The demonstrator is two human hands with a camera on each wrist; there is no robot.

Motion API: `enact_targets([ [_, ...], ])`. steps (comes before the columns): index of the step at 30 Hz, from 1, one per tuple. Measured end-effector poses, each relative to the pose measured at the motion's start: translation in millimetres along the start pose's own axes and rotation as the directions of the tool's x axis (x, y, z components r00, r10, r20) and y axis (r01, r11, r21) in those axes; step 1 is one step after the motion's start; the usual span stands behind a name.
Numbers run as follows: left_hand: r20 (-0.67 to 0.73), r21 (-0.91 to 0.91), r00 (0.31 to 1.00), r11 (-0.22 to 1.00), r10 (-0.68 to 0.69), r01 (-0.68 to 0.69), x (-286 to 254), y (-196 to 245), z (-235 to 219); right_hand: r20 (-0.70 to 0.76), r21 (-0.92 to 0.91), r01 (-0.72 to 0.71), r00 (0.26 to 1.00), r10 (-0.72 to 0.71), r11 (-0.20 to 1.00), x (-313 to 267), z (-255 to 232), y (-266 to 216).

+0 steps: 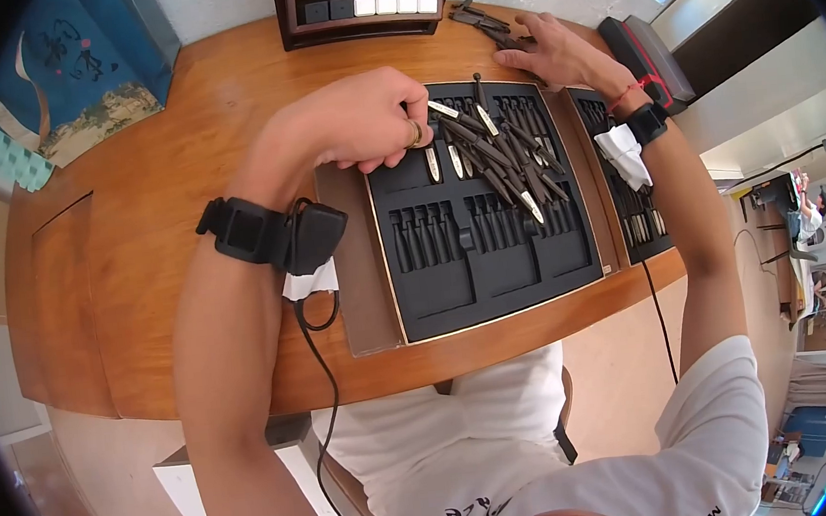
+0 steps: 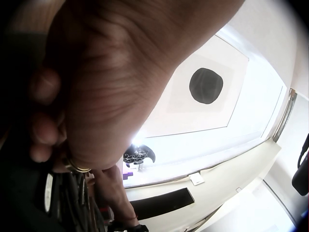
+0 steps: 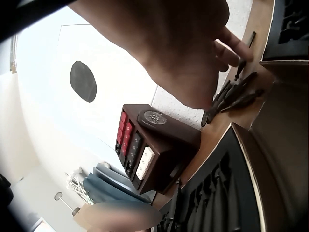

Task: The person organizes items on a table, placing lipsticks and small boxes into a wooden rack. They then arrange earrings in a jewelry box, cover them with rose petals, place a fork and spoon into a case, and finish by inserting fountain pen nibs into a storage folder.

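Observation:
My left hand, its fingers curled, hovers at the upper left of the black compartmented case; whether it grips a piece is hidden. Beside its fingertips, slim dark pieces, some with pale labels, lie heaped across the slots. In the left wrist view, a ringed finger is close to such pieces. Beyond the case, my right hand reaches to loose dark pieces on the table. The right wrist view shows its loosely bent fingers at one piece, without a clear grip.
A dark wooden rack with small boxes stands at the back. Right of the main case is a second filled case; a black and red box lies behind it. A blue bag stands at the back left.

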State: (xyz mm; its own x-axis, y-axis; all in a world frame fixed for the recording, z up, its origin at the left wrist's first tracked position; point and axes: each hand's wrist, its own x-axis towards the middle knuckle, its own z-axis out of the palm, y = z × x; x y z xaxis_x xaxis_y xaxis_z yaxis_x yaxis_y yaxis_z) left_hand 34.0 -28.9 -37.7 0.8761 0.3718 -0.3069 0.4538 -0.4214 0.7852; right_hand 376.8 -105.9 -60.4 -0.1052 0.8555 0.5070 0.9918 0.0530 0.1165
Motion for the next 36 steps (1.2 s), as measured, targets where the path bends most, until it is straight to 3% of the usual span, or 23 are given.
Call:
enact_targets([
  [1, 0.005, -0.01, 1.0, 1.0, 0.002, -0.002, 0.5, -1.7, -0.3, 0.312, 0.111, -0.225, 0.933, 0.181, 0.968, 10.8, -24.3, -14.4],
  [2, 0.004, -0.01, 1.0, 1.0, -0.002, 0.003, -1.5, 0.3, -0.9, 0.607, 0.143, -0.456, 0.741, 0.286, 0.879, 17.7, -36.7, -23.7],
  [3, 0.0, -0.009, 1.0, 1.0, 0.002, -0.002, -3.4, 2.6, -1.1, 0.609, 0.147, -0.453, 0.742, 0.28, 0.88, 16.8, -30.1, -14.4],
  [5, -0.003, -0.012, 1.0, 1.0, 0.005, -0.005, -4.7, 1.7, -1.3, 0.528, 0.159, -0.268, 0.836, 0.147, 0.95, 14.1, -18.1, 9.3],
  [9, -0.002, -0.003, 1.0, 1.0, -0.006, 0.006, -1.7, 1.0, -1.4, 0.546, 0.202, -0.277, 0.828, 0.127, 0.939, 10.6, -19.2, 14.8],
  [14, -0.002, 0.006, 1.0, 1.0, -0.02, 0.02, -2.3, 5.2, -1.5, 0.488, 0.353, -0.281, 0.869, 0.081, 0.892, 6.1, -13.4, 3.5],
  [18, -0.007, 0.023, 0.999, 0.999, -0.039, 0.039, -3.1, 5.9, -1.4, 0.499, 0.283, -0.194, 0.866, 0.028, 0.939, 14.4, -7.0, -3.6],
  [20, -0.005, 0.011, 0.999, 0.999, -0.04, 0.04, -2.5, 3.8, -0.6, 0.204, 0.201, 0.141, 0.962, -0.182, 0.969, 14.4, 4.7, 0.9],
  [23, 0.003, 0.0, 1.0, 1.0, -0.022, 0.022, -1.5, 3.4, -0.6, 0.187, 0.143, 0.21, 0.954, -0.235, 0.967, 30.2, 15.6, 8.3],
  [24, 0.003, 0.003, 0.999, 0.999, -0.036, 0.036, -2.3, 4.5, -0.8, 0.186, 0.144, 0.207, 0.955, -0.232, 0.968, 39.9, 19.0, 12.3],
  [26, 0.002, 0.01, 0.999, 0.999, -0.049, 0.049, -2.8, 5.4, -1.6, 0.341, 0.316, 0.213, 0.884, -0.32, 0.925, 59.1, 23.8, 18.4],
  [27, 0.008, -0.003, 0.999, 0.999, -0.044, 0.044, -2.5, 4.8, -1.4, 0.338, 0.316, 0.213, 0.885, -0.32, 0.924, 62.4, 25.8, 19.8],
  [29, 0.009, -0.018, 0.999, 0.999, -0.043, 0.043, -1.9, 3.5, -1.4, 0.482, 0.323, 0.117, 0.834, -0.27, 0.939, 72.1, 22.0, 13.0],
  [33, 0.007, -0.036, 0.999, 0.999, -0.032, 0.033, 0.0, 0.4, -1.0, 0.544, 0.262, 0.063, 0.814, -0.201, 0.963, 76.4, 25.0, 5.0],
  [36, 0.01, -0.032, 1.0, 0.999, -0.024, 0.024, -0.9, 0.8, -1.8, 0.501, 0.231, 0.149, 0.829, -0.249, 0.961, 72.4, 29.5, 16.9],
])
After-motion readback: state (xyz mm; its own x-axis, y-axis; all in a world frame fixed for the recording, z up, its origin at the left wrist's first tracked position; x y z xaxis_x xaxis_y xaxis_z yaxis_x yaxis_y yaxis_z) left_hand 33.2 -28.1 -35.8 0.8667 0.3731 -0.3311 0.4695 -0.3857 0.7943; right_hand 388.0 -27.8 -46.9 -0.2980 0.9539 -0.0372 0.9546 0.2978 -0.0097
